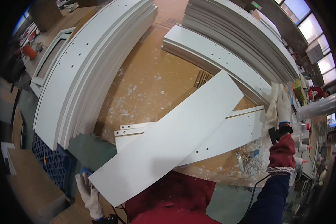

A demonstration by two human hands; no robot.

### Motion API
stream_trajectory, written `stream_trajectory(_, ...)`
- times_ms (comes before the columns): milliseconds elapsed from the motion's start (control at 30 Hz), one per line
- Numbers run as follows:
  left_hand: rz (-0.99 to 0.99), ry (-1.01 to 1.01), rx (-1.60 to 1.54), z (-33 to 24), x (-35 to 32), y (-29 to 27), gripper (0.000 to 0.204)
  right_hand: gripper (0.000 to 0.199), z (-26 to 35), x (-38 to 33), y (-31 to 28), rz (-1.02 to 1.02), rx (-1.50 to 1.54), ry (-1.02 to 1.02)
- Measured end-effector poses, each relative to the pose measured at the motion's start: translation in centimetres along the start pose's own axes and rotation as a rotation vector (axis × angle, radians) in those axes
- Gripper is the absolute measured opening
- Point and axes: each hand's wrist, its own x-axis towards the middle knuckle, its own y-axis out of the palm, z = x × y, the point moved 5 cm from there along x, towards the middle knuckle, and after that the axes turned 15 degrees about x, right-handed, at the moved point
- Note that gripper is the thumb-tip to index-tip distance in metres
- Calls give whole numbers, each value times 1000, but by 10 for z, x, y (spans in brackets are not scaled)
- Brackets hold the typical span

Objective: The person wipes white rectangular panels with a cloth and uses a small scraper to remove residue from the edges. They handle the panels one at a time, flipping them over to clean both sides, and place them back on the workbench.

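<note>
Stretching across a glue-spattered brown counter (153, 86), stacks of long white drilled panels (89, 63) lie up and to the left of the worker's hands, with a second stack (242, 41) above the right hand. Between the two hands, one plain white board (171, 138) runs diagonally, its lower end beside the left hand and its upper end reaching toward the far stack. It rests on a second white panel (227, 134) with drilled holes, which extends toward the right hand. The left hand (87, 194), in a pale work glove, is spread open with fingers extended just below the board's lower left corner, next to a small blue object (86, 172); whether it touches the board cannot be told. The right hand (282, 151), in a red glove, is closed around a dark tool handle (274, 134) at the right edge of the counter, with a bundle of white cloth (278, 102) just above it. A black cable (255, 190) trails down beneath that hand.
</note>
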Motion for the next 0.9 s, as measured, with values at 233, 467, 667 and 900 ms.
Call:
stream_trajectory(233,-35,1042,1075,-72,4,29,46,50,28,-49,-9,112,-152,143)
stream_trajectory(467,189,1195,950,-95,4,46,35,36,194,-164,10,567,673,154)
stream_trajectory(667,417,716,667,-110,-7,37,27,34,275,-266,65,1217,756,-184)
stream_trajectory(900,511,-402,-461,-83,-30,41,53,37,314,-300,126,1363,967,81)
